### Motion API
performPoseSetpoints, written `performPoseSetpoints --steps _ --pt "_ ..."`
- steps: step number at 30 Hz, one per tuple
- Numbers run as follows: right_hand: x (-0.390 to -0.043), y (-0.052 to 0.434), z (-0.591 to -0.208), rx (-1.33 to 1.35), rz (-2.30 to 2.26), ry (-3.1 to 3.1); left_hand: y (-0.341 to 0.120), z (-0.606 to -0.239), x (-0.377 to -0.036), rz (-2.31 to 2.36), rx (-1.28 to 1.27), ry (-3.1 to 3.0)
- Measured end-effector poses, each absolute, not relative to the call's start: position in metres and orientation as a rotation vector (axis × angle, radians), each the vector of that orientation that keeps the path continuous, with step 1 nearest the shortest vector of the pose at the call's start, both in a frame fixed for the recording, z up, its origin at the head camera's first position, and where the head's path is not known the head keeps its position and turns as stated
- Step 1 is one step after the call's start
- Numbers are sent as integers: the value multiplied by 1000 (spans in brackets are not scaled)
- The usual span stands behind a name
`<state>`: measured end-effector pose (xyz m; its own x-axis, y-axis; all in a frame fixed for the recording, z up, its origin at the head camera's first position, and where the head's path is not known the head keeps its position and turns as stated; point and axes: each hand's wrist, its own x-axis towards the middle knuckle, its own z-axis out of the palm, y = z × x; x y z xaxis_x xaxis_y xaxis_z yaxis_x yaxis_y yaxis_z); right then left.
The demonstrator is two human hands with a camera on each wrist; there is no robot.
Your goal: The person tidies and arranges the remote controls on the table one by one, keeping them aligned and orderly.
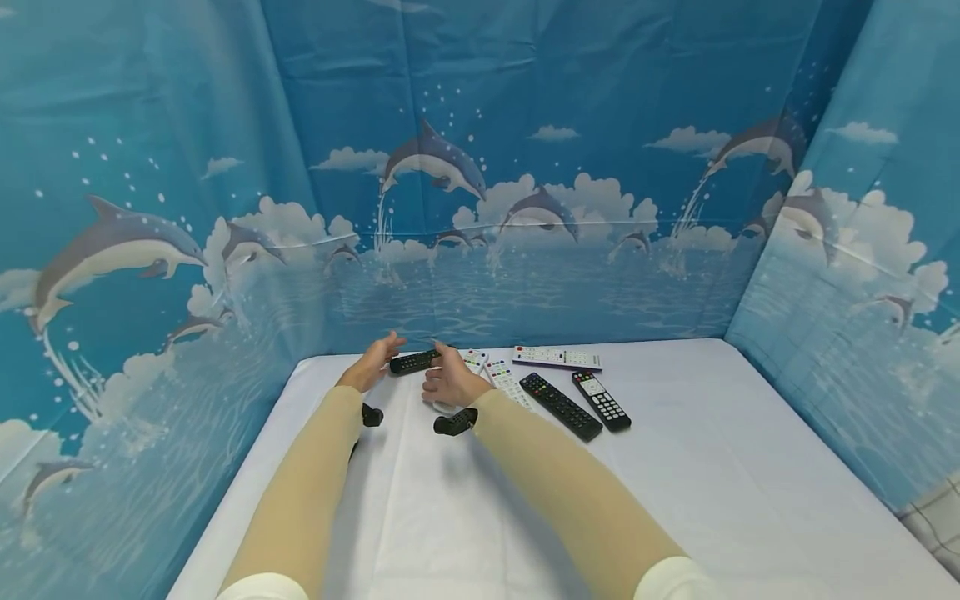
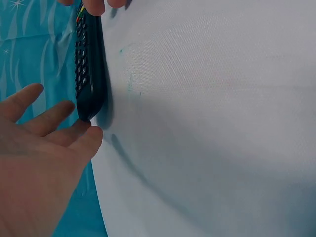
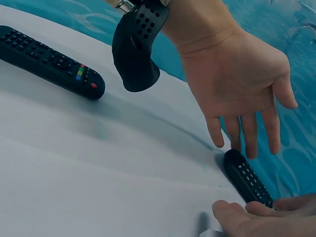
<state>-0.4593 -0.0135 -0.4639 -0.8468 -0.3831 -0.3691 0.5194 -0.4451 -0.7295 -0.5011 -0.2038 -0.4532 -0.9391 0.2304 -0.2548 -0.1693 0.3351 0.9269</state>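
Observation:
Near the table's back left edge is a black remote control (image 1: pixel 412 362), with coloured buttons toward its right end. At that end my right hand (image 1: pixel 455 382) pinches it; in the left wrist view its fingertips (image 2: pixel 94 6) overlap the remote control. My left hand (image 1: pixel 370 367) is at the other end, its fingers straight and slightly spread. In the right wrist view the left hand's palm (image 3: pixel 237 81) faces the camera, fingertips right at the remote control's tip. A small white rounded edge (image 1: pixel 445 407) shows just below my right hand, mostly hidden.
Right of my right hand lie white remote controls (image 1: pixel 557 358) and two black ones (image 1: pixel 561 406). Another black remote control (image 3: pixel 49 61) shows in the right wrist view; my left sleeve mostly hides it from the head camera. A blue dolphin curtain (image 1: pixel 510 275) borders the white table (image 1: pixel 750 467).

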Motion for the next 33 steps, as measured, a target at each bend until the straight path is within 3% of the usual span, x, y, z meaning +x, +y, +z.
performPoseSetpoints --steps 16,24,33 --pt "-463 -18 -469 308 -2392 1141 -196 -453 -506 1516 15 2377" --pt "-463 -23 -467 413 -2376 1135 -194 -459 -510 1402 -158 2515" --pt "-460 -22 -464 338 -2311 1141 -203 -468 -513 1347 -229 2534"
